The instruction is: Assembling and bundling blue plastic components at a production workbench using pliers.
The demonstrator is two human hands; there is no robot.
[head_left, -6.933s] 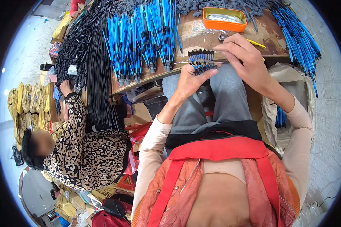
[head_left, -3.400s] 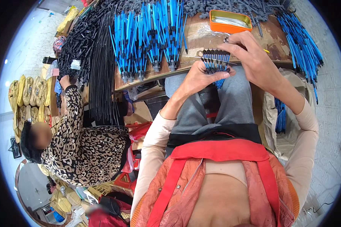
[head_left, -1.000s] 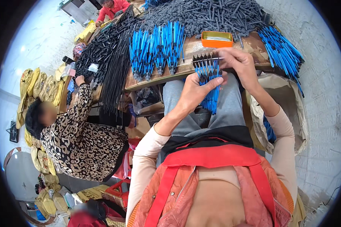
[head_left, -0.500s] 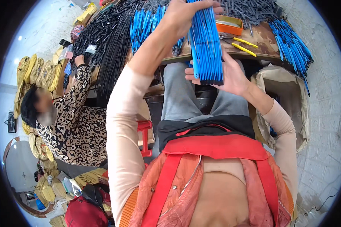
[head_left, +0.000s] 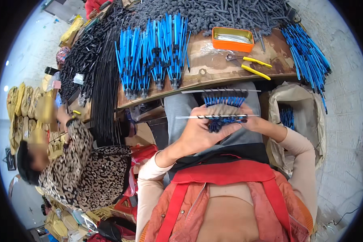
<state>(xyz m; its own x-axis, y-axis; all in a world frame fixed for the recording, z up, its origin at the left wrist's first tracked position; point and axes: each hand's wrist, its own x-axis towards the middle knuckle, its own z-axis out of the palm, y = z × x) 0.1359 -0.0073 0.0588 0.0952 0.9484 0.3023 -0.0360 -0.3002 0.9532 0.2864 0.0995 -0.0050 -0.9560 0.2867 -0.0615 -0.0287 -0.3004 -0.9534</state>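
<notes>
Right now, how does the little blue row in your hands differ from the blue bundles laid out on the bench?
The blue row in hand is short, threaded across two thin metal rods and held between the left hand and right hand over the lap. The blue bundles on the bench are long, lie loose on the wooden bench, fanned out, untouched. Both are blue with dark ends.
</notes>
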